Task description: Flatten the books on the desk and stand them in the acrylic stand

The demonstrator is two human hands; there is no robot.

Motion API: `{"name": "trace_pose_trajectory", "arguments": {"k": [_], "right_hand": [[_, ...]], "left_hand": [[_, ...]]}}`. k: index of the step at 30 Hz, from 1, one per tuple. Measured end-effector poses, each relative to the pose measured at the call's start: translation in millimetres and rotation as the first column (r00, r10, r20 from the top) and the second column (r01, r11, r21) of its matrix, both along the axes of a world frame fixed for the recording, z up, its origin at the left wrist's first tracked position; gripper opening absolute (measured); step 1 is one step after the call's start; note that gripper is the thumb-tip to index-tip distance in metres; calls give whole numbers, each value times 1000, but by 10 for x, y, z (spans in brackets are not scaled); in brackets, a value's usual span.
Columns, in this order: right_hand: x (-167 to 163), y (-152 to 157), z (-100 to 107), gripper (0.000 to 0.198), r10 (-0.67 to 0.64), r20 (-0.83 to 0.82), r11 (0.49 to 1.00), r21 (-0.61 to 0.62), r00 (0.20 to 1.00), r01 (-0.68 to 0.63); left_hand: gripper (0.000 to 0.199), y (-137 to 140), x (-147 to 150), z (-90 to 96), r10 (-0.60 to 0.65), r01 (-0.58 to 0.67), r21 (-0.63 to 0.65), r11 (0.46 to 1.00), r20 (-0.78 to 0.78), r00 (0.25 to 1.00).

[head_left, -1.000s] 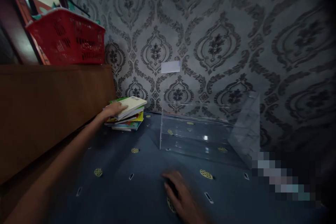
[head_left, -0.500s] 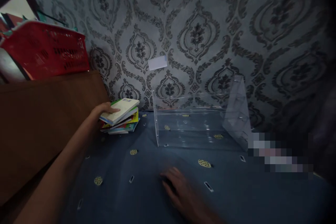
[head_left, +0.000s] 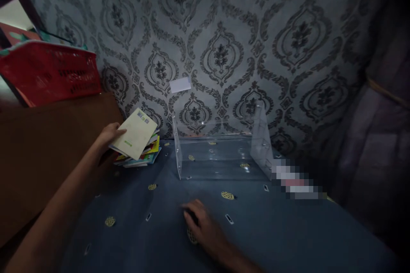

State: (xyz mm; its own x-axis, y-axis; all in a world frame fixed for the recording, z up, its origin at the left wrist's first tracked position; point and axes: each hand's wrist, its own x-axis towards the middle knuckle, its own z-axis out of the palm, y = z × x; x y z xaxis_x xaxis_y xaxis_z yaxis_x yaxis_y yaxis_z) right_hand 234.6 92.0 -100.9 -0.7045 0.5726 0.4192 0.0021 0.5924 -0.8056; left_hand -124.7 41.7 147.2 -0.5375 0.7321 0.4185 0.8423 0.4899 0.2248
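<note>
My left hand [head_left: 109,135] grips the left edge of a book with a pale cream cover [head_left: 137,133], thumb on top. The book is tilted above a stack of books [head_left: 141,162], whose colourful edges show underneath. I cannot tell whether it still touches the stack. My right hand [head_left: 203,227] hovers low over or rests on the blue cloth [head_left: 166,226], fingers curved and thumb apart, holding nothing. Ahead of it stands a clear plastic rack [head_left: 262,145] with tiered shelves and side panels.
A red plastic basket [head_left: 51,74] sits on a brown wooden cabinet [head_left: 57,132] at the left. Patterned wallpaper [head_left: 221,55] with a white label [head_left: 180,85] rises behind the rack. A blurred-out item [head_left: 296,181] lies right of it, near hanging fabric [head_left: 365,145].
My left hand has lifted and tilted the cream book on the stack so its cover faces me more. My right hand stays low over the cloth. The view has shifted slightly right.
</note>
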Motion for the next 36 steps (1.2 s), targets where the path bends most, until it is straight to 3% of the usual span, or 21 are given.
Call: {"name": "trace_pose_trajectory", "arguments": {"k": [2, 4, 5, 7, 8, 9, 11, 13, 14, 15, 17, 18, 21, 23, 25, 27, 29, 32, 36], "right_hand": [[-14, -11, 38, 36, 17, -22, 985, -174, 1000, -21], [-42, -5, 96, 52, 77, -83, 894, -435, 994, -106], [-53, 7, 138, 60, 125, -132, 792, -584, 983, -179], [-45, 59, 241, 73, 218, -263, 471, -815, 940, -337], [-20, 99, 295, 76, 250, -348, 308, -856, 904, -415], [23, 148, 344, 77, 246, -424, 189, -861, 872, -472], [158, 259, 414, 78, 227, -528, 46, -834, 818, -550], [341, 367, 445, 77, 245, -559, -3, -818, 792, -576], [440, 413, 449, 73, 246, -559, 12, -815, 792, -579], [538, 450, 448, 67, 231, -551, 59, -814, 802, -577], [722, 501, 436, 55, 177, -519, 217, -808, 836, -548], [803, 519, 422, 53, 158, -490, 310, -800, 857, -514], [1005, 572, 330, 53, 148, -325, 595, -725, 934, -346], [1119, 610, 228, 39, 63, -177, 798, -582, 982, -156], [1221, 637, 128, 25, -55, -28, 926, -374, 998, 40], [1288, 639, 63, 24, -140, 90, 971, -183, 986, 154], [1291, 611, 45, 27, -172, 136, 983, -39, 976, 178], [1152, 513, 57, 26, -121, 89, 979, 175, 989, 104], [815, 320, 45, 28, 40, 103, 910, 408, 994, -79]], "left_hand": [[21, -252, 219, -71, 58, -57, 50, 997, -20, 998], [25, -566, 567, -276, 46, -29, 179, 983, -96, 994], [29, -722, 776, -417, 12, 22, 248, 969, -136, 991], [29, -988, 1216, -728, -100, 166, 323, 932, -211, 972], [26, -1086, 1426, -879, -188, 277, 322, 905, -282, 941], [22, -1156, 1615, -1016, -290, 409, 295, 863, -373, 881], [19, -1218, 1906, -1231, -475, 617, 120, 778, -531, 702], [21, -1190, 2057, -1362, -567, 695, -73, 715, -642, 516], [22, -1151, 2083, -1402, -587, 699, -146, 700, -674, 448], [23, -1097, 2080, -1432, -595, 692, -193, 696, -694, 405], [24, -954, 2020, -1483, -586, 658, -223, 719, -704, 401], [25, -869, 1980, -1514, -577, 636, -221, 739, -695, 429], [28, -602, 1906, -1657, -568, 523, -259, 812, -559, 605], [32, -460, 1920, -1777, -578, 467, -345, 814, -403, 710], [34, -374, 1965, -1885, -564, 451, -395, 800, -242, 790], [30, -337, 2008, -1970, -526, 445, -389, 807, -128, 841], [25, -323, 2029, -2037, -484, 428, -362, 828, -77, 872], [25, -274, 2016, -2139, -478, 461, -250, 852, -12, 878], [31, -117, 1947, -2334, -557, 559, -28, 828, 59, 828]]}}
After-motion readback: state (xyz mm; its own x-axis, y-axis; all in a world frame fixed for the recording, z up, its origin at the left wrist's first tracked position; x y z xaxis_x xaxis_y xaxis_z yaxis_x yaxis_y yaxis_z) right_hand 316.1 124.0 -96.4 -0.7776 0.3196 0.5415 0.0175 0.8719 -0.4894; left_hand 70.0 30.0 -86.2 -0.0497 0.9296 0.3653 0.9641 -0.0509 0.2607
